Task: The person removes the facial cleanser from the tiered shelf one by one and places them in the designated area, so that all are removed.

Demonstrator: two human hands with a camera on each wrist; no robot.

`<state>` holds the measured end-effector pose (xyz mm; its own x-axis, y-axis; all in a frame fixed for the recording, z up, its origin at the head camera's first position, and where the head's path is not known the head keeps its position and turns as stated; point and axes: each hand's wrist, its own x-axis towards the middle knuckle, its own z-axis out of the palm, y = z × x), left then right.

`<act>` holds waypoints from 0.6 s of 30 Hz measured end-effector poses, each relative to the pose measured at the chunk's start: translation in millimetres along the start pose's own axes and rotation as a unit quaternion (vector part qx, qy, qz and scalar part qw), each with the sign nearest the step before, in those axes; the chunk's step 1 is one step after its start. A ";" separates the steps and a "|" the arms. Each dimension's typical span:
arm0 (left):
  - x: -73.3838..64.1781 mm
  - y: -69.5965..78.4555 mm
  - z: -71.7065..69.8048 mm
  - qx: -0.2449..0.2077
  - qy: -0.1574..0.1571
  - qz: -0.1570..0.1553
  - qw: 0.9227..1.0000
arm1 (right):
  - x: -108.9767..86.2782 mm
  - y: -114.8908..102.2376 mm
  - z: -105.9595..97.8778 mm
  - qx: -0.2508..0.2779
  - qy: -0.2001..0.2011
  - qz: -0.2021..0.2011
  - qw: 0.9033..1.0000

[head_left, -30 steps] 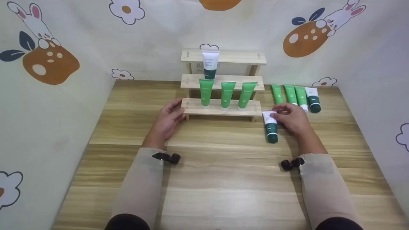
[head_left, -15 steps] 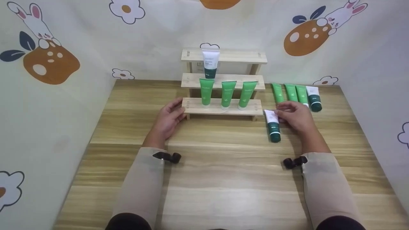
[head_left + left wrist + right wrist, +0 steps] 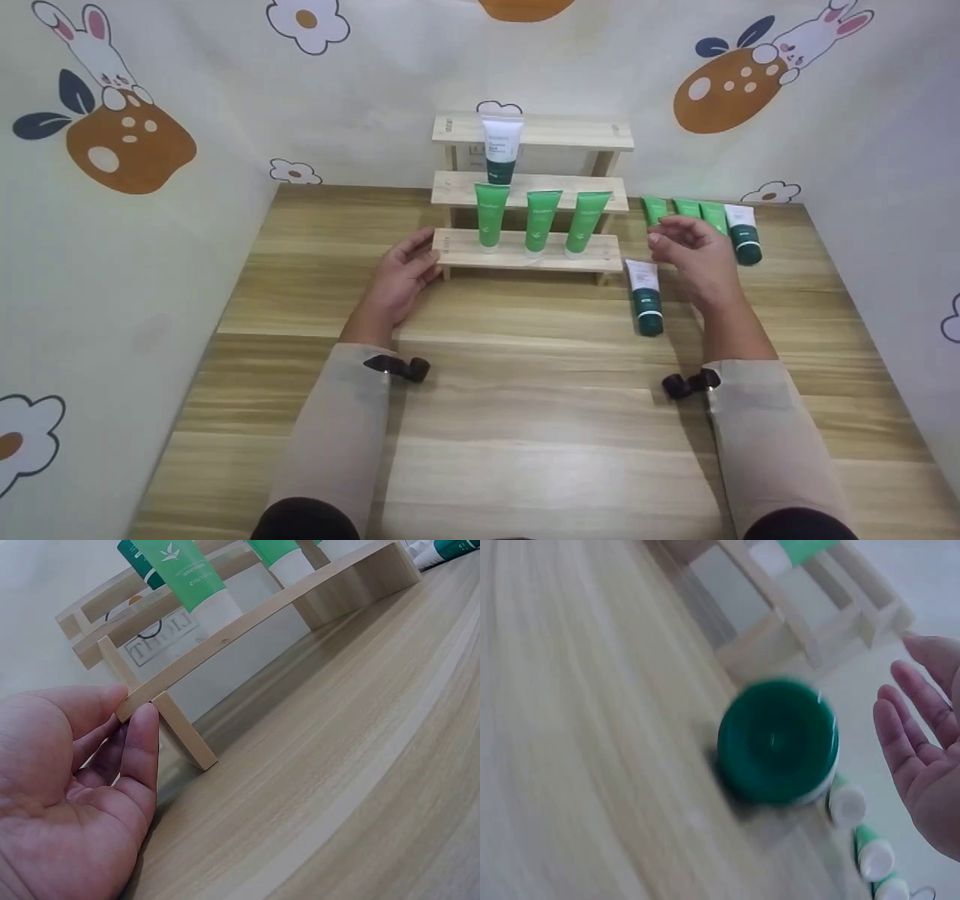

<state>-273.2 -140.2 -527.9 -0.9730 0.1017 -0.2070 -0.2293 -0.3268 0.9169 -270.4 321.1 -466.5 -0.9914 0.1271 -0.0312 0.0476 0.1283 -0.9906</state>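
My left hand point(image 3: 397, 281) grips the left end of the lowest step of a three-tier wooden display rack point(image 3: 457, 259); thumb and fingers pinch the board edge in the left wrist view. Three green squeeze tubes point(image 3: 541, 221) stand on that step, caps down. On the middle step stands a white and dark-green squeeze tube point(image 3: 501, 146). A similar white and dark-green tube point(image 3: 646, 298) lies on the table off the rack's right front corner. Just right of and above it hovers my right hand point(image 3: 709, 262), holding nothing, its fingers loosely bent and apart in the right wrist view.
Behind my right hand, several green tubes point(image 3: 712, 216) and another white and dark-green tube point(image 3: 744, 234) lie in a row on the table. A patterned cloth wall point(image 3: 375, 112) closes off the back, and the sides are walled too.
My right hand has let go of the white and dark-green tube lying near the rack and moved up and back from it. The left hand keeps its grip on the rack.
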 end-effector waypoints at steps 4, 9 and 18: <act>0.4 0.1 0.8 -0.006 -0.002 0.000 1.000 | -5.0 -17.1 11.7 0.081 0.004 -0.025 0.996; 0.4 -0.1 0.4 -0.007 0.001 -0.002 1.000 | -7.5 -40.7 22.5 0.159 -0.025 -0.037 0.986; 2.3 -1.1 -1.2 -0.007 -0.002 -0.002 1.000 | -6.1 -92.0 47.6 0.174 -0.067 -0.083 0.979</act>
<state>-275.2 -140.7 -529.8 -0.9722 0.1073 -0.2083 -0.2328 -0.3401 0.9111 -274.6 261.7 -381.5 -0.9901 -0.0009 0.1402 -0.1369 -0.2088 -0.9683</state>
